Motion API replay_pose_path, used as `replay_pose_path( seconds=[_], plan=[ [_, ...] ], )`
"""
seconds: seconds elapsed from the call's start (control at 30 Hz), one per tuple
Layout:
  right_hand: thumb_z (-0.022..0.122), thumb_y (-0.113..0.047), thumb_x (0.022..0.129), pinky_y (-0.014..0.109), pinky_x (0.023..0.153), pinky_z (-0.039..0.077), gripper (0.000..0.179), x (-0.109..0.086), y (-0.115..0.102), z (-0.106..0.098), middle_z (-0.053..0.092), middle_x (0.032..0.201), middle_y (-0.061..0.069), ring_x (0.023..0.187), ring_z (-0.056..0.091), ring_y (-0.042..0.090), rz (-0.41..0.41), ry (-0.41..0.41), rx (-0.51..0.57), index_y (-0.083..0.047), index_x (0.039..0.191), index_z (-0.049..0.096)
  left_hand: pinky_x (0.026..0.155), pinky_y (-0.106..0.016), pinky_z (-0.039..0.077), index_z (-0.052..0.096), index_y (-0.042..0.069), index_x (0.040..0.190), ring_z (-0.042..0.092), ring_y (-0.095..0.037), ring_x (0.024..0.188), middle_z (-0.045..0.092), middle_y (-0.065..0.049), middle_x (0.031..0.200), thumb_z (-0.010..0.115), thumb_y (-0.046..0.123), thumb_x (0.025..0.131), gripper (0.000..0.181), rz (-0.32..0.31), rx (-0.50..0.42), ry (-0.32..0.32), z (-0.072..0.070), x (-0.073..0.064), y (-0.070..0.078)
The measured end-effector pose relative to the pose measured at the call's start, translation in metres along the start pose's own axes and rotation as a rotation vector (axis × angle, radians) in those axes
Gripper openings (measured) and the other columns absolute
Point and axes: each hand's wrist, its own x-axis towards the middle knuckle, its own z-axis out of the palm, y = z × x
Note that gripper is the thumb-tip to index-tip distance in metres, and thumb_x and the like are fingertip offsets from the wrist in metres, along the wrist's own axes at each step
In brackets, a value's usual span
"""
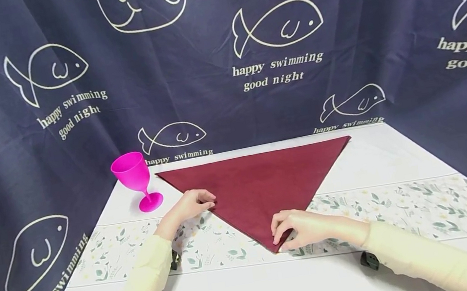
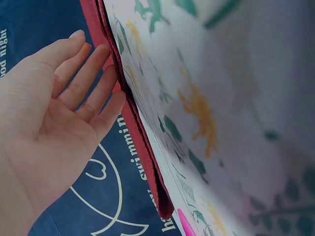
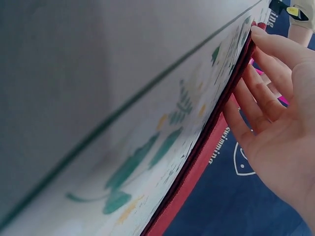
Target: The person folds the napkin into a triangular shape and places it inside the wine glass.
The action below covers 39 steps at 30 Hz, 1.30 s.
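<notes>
A dark red cloth napkin (image 1: 256, 177) lies on the table as a triangle, its long edge at the back and a point toward the front. Doubled layers show along its edge in both wrist views. My left hand (image 1: 191, 205) is at the napkin's left slanting edge, and its slightly bent fingers (image 2: 101, 88) reach the cloth. At the front point is my right hand (image 1: 302, 228), fingertips resting on the cloth and thumb (image 3: 275, 46) by the corner. Neither hand grips the napkin.
A bright pink goblet (image 1: 132, 173) stands upright at the back left, beyond my left hand. The white table (image 1: 246, 289) carries a leaf-patterned band (image 1: 383, 208) across it. Dark blue curtains (image 1: 205, 79) with fish drawings hang behind and at both sides.
</notes>
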Motion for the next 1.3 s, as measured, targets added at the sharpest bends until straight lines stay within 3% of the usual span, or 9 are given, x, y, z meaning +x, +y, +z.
replay_pose_path(
  seconds=[0.33,0.73,1.07,1.3],
  plan=[
    [0.073,-0.020,0.081,0.018,0.082,0.048,0.014,0.000,-0.004,-0.003,0.059,0.098,-0.006,0.093,0.052,0.006,0.025,-0.019,-0.003,-0.018,0.095,0.074,0.081,-0.033,0.052,0.068,0.003,0.103,0.066,-0.020,0.091,0.072,-0.008,0.098,0.066,0.013,0.086,0.019,-0.051,0.011,-0.025,0.000,0.001,0.003],
    [0.073,-0.018,0.081,0.020,0.084,0.048,0.015,0.002,-0.003,-0.001,0.058,0.097,-0.004,0.093,0.054,0.008,0.028,-0.001,-0.010,-0.015,0.096,0.072,0.087,-0.037,0.052,0.068,0.002,0.103,0.066,-0.023,0.097,0.071,-0.009,0.098,0.064,0.013,0.088,0.019,-0.026,0.063,-0.018,0.004,0.001,0.014],
    [0.074,-0.020,0.080,0.022,0.084,0.047,0.019,0.001,0.001,0.000,0.058,0.099,-0.007,0.093,0.054,0.007,0.080,0.001,-0.019,-0.017,0.099,0.071,0.084,-0.034,0.053,0.067,-0.001,0.103,0.066,-0.021,0.091,0.070,-0.010,0.096,0.065,0.010,0.087,0.019,0.096,0.016,0.021,0.012,0.000,0.030],
    [0.073,-0.017,0.080,0.022,0.084,0.048,0.018,0.001,0.004,0.001,0.058,0.099,-0.007,0.093,0.053,0.006,0.071,0.013,-0.018,-0.017,0.097,0.071,0.084,-0.029,0.054,0.067,0.000,0.104,0.066,-0.019,0.092,0.070,-0.009,0.098,0.065,0.011,0.088,0.020,0.174,0.020,0.055,0.019,-0.001,0.040]
  ],
)
